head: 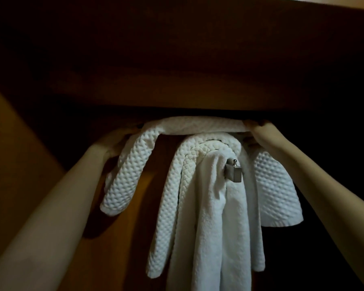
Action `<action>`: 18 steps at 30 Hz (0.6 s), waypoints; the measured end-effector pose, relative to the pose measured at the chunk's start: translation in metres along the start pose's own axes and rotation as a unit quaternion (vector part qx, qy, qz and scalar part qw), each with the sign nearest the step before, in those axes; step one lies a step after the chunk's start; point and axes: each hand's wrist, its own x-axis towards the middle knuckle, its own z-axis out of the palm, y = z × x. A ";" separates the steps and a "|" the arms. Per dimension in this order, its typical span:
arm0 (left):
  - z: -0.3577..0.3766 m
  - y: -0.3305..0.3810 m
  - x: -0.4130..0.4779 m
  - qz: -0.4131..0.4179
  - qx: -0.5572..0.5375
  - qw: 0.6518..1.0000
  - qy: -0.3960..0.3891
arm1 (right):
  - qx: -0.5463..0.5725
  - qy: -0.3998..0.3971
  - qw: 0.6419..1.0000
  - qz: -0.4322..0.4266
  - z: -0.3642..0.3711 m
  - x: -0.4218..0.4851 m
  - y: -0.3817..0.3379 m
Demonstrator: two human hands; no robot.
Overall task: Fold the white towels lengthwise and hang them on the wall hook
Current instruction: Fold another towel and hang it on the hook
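As hung towels [210,206] crowd the hook [234,171], centre frame, left hand [117,141] and right hand [259,133] grip top towel [189,126] ends, clearing it.

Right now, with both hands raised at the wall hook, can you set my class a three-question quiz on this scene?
1. True or false: only the left hand holds the stretched waffle towel; the right hand is free.
2. What hangs on the metal hook? A) nothing B) white towels C) a coat
3. Fill in: the stretched waffle towel is held ___ the metal hook.
Key: 1 false; 2 B; 3 above.
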 end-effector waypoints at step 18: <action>0.110 -0.001 -0.060 0.251 0.257 0.932 0.047 | -0.148 -0.037 0.977 -0.150 -0.023 -0.044 0.041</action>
